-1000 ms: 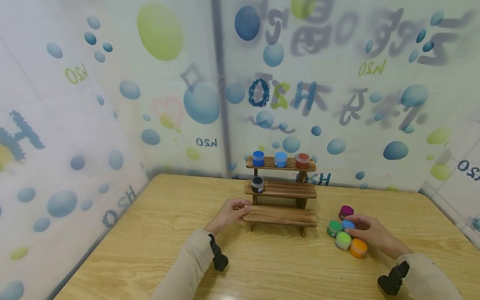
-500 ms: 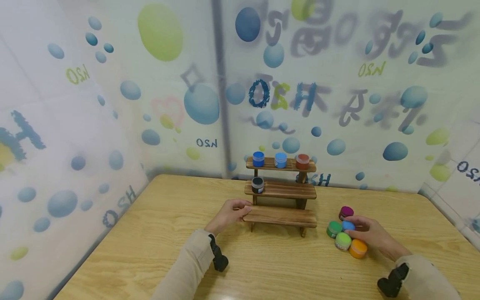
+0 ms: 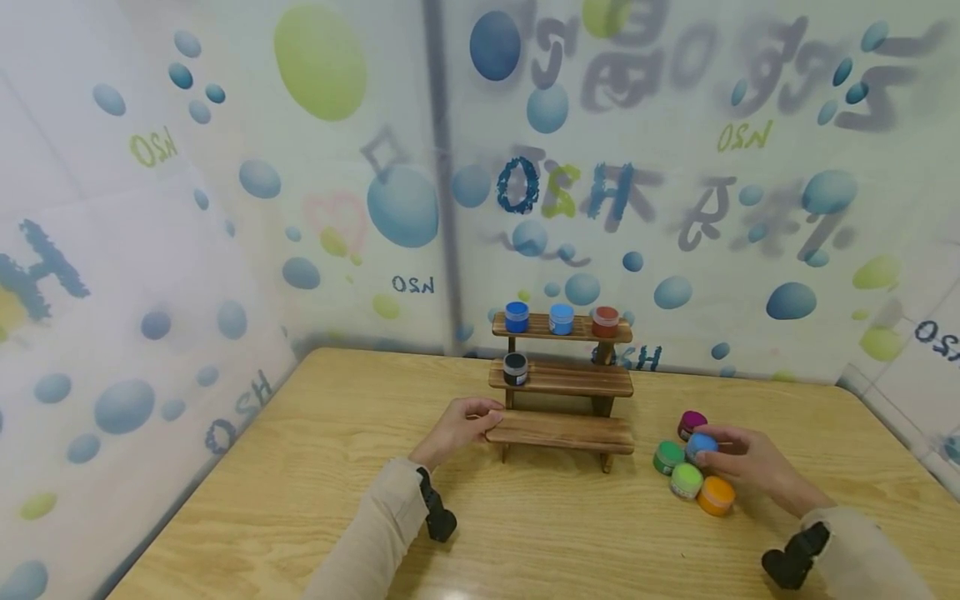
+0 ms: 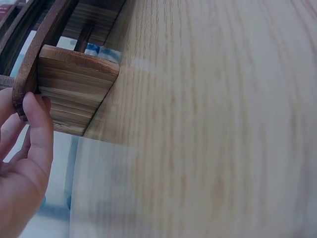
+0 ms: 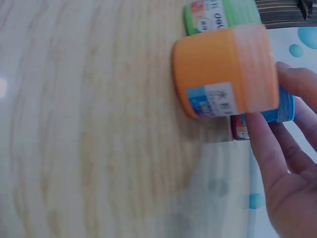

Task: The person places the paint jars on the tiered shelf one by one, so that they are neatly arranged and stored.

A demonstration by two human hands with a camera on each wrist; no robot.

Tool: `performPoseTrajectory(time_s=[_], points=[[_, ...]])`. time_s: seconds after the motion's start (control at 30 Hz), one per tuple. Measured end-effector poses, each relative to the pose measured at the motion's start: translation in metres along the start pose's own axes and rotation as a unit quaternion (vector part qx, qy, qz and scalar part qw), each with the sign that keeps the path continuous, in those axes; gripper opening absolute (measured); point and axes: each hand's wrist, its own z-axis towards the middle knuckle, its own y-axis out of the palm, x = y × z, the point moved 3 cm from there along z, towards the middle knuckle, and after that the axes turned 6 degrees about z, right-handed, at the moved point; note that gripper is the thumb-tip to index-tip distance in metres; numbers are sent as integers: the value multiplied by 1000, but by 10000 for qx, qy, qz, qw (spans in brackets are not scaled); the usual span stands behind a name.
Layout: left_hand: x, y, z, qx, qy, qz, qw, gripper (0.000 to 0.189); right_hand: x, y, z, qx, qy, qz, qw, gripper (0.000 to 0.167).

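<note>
My left hand (image 3: pixel 457 429) pinches the left end of the lowest step of a three-tier wooden stand (image 3: pixel 558 431); in the left wrist view its thumb and fingers close round the board's end (image 4: pixel 28 74). To the right of the stand, my right hand (image 3: pixel 757 462) holds a blue paint jar (image 3: pixel 701 448) between thumb and fingers. Round that jar are a purple jar (image 3: pixel 692 423), a dark green jar (image 3: pixel 668 457), a light green jar (image 3: pixel 686 481) and an orange jar (image 3: pixel 716 496). The orange jar (image 5: pixel 223 72) partly hides the blue jar (image 5: pixel 285 106) in the right wrist view.
On the top tier stand a dark blue jar (image 3: pixel 517 317), a light blue jar (image 3: pixel 561 319) and a red-brown jar (image 3: pixel 605 322). A black jar (image 3: pixel 515 369) sits at the left of the middle tier. Behind the wooden table (image 3: pixel 300 467) hangs a patterned curtain (image 3: pixel 360 317).
The blue jar in my right hand has risen slightly from among the other jars and shifted a little. My left hand stays on the stand.
</note>
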Motion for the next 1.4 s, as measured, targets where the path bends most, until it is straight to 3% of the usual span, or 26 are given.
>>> performPoseTrajectory(time_s=[0.1, 0.23, 0.37, 0.77, 0.93, 1.17, 1.4], points=[[-12, 1, 6, 36, 103, 2, 9999, 25, -4, -4, -1, -50, -154, 49, 9999, 57], [-14, 0, 7, 68, 120, -26, 9999, 24, -13, -8, -1, -79, -358, 92, 9993, 55], [-1, -1, 0, 49, 56, -43, 10000, 24, -21, -11, 0, -66, -465, 34, 9989, 56], [0, -1, -1, -33, 15, -1, 10000, 25, -55, -16, -2, -55, -886, -231, 9958, 52], [-9, -1, 6, -7, 11, 2, 10000, 25, -72, -13, -3, -99, -983, -374, 9944, 51], [-29, 2, 16, 75, -58, -4, 10000, 25, -95, -4, 0, -249, -1055, -103, 9941, 52], [-28, 3, 15, 111, -14, 58, 9999, 25, -121, 4, 10, -336, -1719, -409, 9837, 44]])
